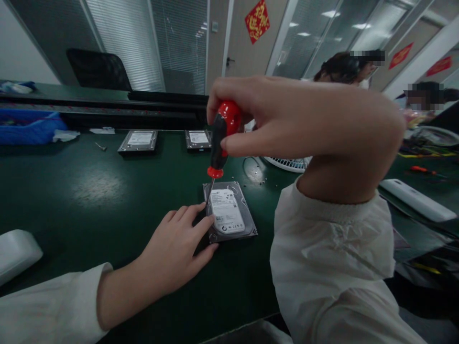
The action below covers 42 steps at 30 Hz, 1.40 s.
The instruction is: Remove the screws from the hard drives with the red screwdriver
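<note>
Right hand point(247, 114): closed round the handle of a red-and-black screwdriver point(224, 138), wrist bent high over the bench point(143, 191). Shaft slopes down, handle leaning right, tip at the left edge of a drive point(229, 210). Whether the tip sits in a screw head: cannot tell, too small.

Left hand point(179, 239): palm down, fingers loosely spread, not gripped round anything. Forefinger tip beside the shaft's lower end; fingers touch the drive's left edge, thumb at its near left corner. Hands apart, both working at the one drive. White sleeves on both arms.

Drive lies flat, white label up, on the dark green bench in front of the person. Loose screws point(263, 181) scattered just beyond it, to the right. Behind the right forearm, partly hidden, a white slotted rim point(290, 164).

Farther back, near the bench's rear edge: a second drive point(138, 141) and a third drive point(199, 139), the latter partly behind the screwdriver. Far left, blue bin point(28, 126), white scrap point(66, 135) beside it. Near left, white object point(17, 255), cut by the frame.

Right side: long white bar point(418, 199), orange-handled tool point(423, 169) beyond it. Past the bench, black chair point(98, 69), red diamond sign point(257, 21) on a door; people point(339, 67) at right.
</note>
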Tool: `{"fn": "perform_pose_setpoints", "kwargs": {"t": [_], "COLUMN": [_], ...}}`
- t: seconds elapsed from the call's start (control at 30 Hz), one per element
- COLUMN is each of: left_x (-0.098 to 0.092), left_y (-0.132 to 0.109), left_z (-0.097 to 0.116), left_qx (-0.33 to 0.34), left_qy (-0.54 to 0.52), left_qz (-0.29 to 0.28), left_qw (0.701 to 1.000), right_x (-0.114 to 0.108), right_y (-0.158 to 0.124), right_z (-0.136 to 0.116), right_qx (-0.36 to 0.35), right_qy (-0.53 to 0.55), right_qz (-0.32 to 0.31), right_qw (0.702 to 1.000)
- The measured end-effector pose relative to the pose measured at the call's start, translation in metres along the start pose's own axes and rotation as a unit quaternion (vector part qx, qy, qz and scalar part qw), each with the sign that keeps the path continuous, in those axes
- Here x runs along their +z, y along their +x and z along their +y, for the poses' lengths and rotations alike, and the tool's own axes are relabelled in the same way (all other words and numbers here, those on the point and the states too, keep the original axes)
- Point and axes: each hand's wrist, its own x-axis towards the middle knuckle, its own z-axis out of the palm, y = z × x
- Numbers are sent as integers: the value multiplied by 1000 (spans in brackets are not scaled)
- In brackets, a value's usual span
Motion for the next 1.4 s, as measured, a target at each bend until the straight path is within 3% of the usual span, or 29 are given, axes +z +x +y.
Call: {"fn": "perform_pose_setpoints", "kwargs": {"t": [0.2, 0.4, 0.67, 0.83, 0.97, 1.1, 1.4], "left_x": [0, -1, 0, -1, 0, 0, -1], "left_y": [1, 0, 1, 0, -1, -1, 1], "left_z": [1, 0, 0, 0, 0, 0, 0], "left_qx": [1, 1, 0, 1, -1, 1, 5], "left_qy": [-2, -5, -4, -3, -2, 3, 0], "left_qz": [3, 2, 3, 1, 1, 9, 3], "left_qw": [1000, 1000, 1000, 1000, 1000, 1000, 1000], "right_x": [-1, 2, 0, 1, 0, 0, 0], "right_y": [4, 1, 3, -1, 0, 4, -2], "right_z": [1, 1, 1, 1, 1, 2, 4], "right_qx": [-50, -2, -20, 16, 9, 32, -7], "right_qy": [15, 20, 27, -20, -5, 11, -5], "right_qz": [7, -3, 1, 11, 29, 8, 10], "right_qw": [999, 1000, 999, 1000, 1000, 999, 1000]}}
